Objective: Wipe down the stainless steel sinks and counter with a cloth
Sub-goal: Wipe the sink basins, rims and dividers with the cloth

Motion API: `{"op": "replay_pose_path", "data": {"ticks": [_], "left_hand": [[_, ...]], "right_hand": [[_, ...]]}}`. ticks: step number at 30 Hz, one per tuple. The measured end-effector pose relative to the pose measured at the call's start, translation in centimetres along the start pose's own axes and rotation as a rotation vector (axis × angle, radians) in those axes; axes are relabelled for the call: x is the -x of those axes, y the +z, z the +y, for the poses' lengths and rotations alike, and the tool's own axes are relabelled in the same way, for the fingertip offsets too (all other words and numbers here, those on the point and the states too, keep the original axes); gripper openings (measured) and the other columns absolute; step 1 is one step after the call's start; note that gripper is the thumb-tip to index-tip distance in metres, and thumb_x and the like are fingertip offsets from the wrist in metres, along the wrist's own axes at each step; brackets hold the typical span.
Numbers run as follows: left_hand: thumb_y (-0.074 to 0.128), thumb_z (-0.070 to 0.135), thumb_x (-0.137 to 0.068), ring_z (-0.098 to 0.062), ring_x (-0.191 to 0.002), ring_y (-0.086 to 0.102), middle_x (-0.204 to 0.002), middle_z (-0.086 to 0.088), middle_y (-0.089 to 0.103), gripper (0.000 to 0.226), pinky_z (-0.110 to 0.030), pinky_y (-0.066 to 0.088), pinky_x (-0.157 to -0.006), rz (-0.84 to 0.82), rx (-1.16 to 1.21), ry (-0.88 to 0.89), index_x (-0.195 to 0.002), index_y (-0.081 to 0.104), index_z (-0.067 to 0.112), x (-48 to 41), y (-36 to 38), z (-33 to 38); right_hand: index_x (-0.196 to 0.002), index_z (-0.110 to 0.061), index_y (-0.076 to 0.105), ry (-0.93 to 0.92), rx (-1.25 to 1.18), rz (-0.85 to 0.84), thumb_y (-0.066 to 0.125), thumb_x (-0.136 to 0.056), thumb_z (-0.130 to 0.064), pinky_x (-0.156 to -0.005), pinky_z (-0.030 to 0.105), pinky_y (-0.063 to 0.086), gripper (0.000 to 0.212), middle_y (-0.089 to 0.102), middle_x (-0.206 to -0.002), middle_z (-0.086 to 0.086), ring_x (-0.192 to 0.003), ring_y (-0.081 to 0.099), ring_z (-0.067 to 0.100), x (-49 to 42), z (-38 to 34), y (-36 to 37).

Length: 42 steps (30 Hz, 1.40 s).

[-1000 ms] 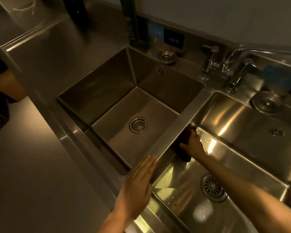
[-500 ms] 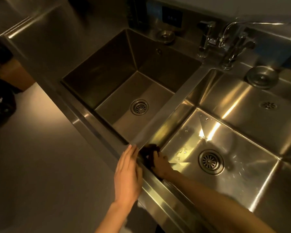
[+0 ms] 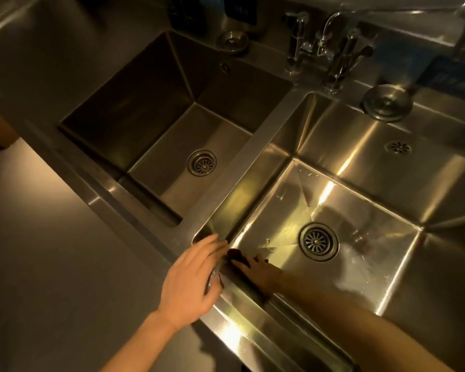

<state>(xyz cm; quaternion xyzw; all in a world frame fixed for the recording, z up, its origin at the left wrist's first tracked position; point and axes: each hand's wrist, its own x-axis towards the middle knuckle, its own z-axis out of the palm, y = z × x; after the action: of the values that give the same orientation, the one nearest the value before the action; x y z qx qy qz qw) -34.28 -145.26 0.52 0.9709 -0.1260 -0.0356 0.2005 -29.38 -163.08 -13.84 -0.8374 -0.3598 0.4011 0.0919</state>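
- Found left hand flat on sink rim, fingers released.
- Found right hand on dark cloth in right sink corner; unable to tell finger state.

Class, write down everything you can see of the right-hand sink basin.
The right-hand sink basin is a deep, square-cornered tub of shiny stainless steel that catches yellowish glare. Its floor has a round slotted drain and scattered water streaks. A small overflow grille sits on the back wall, and a flat steel divider bounds its left side. In the near-left corner the blurred right hand presses a dark cloth against it. The left hand rests on the front rim there.
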Motion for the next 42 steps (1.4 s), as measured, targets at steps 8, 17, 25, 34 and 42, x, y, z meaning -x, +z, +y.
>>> {"op": "replay_pose_path", "data": {"ticks": [8,17,25,34,42], "left_hand": [[0.041,0.020,-0.080,-0.010,-0.097,0.063,-0.099,0.007,0.070,0.035,-0.027,0.026,-0.111,-0.018,-0.063,0.064,-0.096,0.072,0.021,-0.1,0.0,-0.1],[0.038,0.021,-0.082,-0.011,-0.089,0.064,-0.089,0.007,0.070,0.036,-0.029,0.029,-0.106,-0.048,-0.137,0.080,-0.087,0.073,0.021,-0.3,-0.3,0.2],[0.036,0.023,-0.083,-0.015,-0.087,0.065,-0.086,0.005,0.070,0.037,-0.032,0.030,-0.104,-0.051,-0.185,0.083,-0.084,0.072,0.021,-0.2,-0.4,0.4],[0.036,0.023,-0.083,-0.015,-0.085,0.063,-0.082,0.007,0.067,0.035,-0.028,0.028,-0.103,-0.019,-0.181,0.062,-0.082,0.070,0.022,-0.2,-0.2,0.5],[0.036,0.023,-0.081,-0.020,-0.082,0.063,-0.080,0.003,0.067,0.034,-0.030,0.033,-0.097,-0.049,-0.186,0.080,-0.080,0.071,0.019,-0.3,-0.1,0.1]], "right_hand": [[-0.148,-0.042,-0.002,-0.277,-0.224,0.144,0.056,-0.084,-0.006,-0.112,0.032,0.032,0.093,0.011,-0.151,0.006,-0.134,0.022,0.018,12.0,1.0,-1.9],[-0.141,-0.055,-0.004,-0.010,-0.033,-0.004,0.043,-0.095,-0.019,-0.107,0.051,0.029,0.076,0.017,-0.153,0.016,-0.133,0.026,0.040,8.1,4.8,6.8],[-0.148,-0.041,0.006,-0.159,-0.248,0.080,0.055,-0.085,-0.012,-0.103,0.032,0.041,0.084,0.016,-0.150,0.005,-0.130,0.031,0.024,13.0,4.8,4.8],[-0.143,-0.052,0.009,0.153,-0.326,-0.064,0.050,-0.090,-0.009,-0.114,0.051,0.023,0.080,0.005,-0.155,0.000,-0.139,0.016,0.034,16.1,6.3,10.4],[-0.145,-0.043,0.019,0.288,-0.408,-0.218,0.041,-0.095,-0.009,-0.115,0.054,0.019,0.064,0.005,-0.158,0.008,-0.140,0.017,0.040,16.5,6.7,10.0]]}}
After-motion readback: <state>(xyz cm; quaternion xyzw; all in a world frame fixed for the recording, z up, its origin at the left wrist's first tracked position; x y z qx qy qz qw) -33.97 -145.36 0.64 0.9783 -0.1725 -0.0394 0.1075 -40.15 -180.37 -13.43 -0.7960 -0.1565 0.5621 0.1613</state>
